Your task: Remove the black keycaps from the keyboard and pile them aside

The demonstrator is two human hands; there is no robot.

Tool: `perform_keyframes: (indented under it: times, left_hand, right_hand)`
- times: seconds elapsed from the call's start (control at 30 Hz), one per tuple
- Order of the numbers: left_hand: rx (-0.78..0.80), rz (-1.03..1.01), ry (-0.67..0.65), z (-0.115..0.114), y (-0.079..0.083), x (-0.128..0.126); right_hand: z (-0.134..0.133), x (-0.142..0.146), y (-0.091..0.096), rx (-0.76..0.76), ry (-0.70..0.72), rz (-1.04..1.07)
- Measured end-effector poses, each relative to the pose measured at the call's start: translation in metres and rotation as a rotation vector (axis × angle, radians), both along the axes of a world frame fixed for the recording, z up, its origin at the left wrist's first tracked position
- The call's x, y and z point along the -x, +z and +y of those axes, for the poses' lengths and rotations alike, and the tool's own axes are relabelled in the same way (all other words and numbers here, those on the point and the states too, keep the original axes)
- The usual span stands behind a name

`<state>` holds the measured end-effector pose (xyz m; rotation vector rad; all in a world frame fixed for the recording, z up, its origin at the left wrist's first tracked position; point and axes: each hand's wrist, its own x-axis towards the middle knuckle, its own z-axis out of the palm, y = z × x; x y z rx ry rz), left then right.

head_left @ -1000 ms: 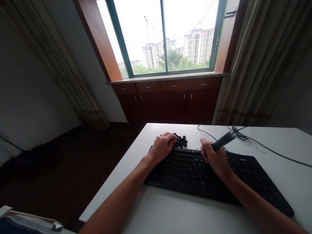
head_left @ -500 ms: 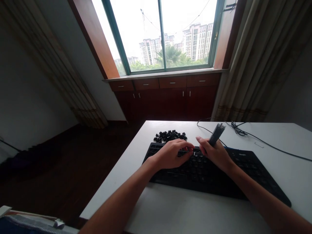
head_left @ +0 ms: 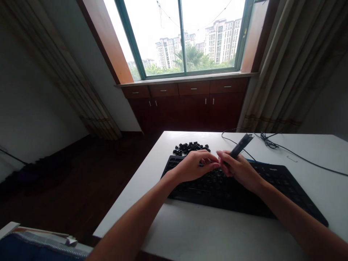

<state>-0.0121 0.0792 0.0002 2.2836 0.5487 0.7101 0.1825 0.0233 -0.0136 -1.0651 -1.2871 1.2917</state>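
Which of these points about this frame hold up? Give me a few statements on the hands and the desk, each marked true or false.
1. The right hand grips a dark slim tool. True.
2. The loose black keycaps lie on top of the keyboard. False: they lie on the white desk, just beyond the keyboard's far edge.
3. The left hand is over the keyboard. True.
4. The curtains are drawn across the window. False: they hang at its side, and high-rise buildings show through the glass.
5. A black cable lies on the desk beyond the keyboard. True.
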Motion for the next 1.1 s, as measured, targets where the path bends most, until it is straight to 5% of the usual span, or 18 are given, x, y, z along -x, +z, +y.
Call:
perform_keyframes:
  times: [0.2,0.37,0.67,1.1]
  left_hand:
    - [-0.033,0.072,-0.072,0.002,0.003,0.004]
    - [-0.069,0.167,-0.158,0.002,0.004,0.006]
    - [-0.245,0.175,-0.171,-0.009,-0.008,0.012]
    - [-0.134,0.167,-0.176,-0.005,-0.011,0.013]
  right_hand:
    - [-0.001,-0.005,0.008,0.105,0.109,-0.079]
    - [-0.003,-0.006,0.005,-0.054,0.092,-0.314]
    - [-0.002,-0.002,0.001,-0.169,-0.045,-0.438]
    - [-0.004,0.002,0.000,-0.154,-0.010,-0.418]
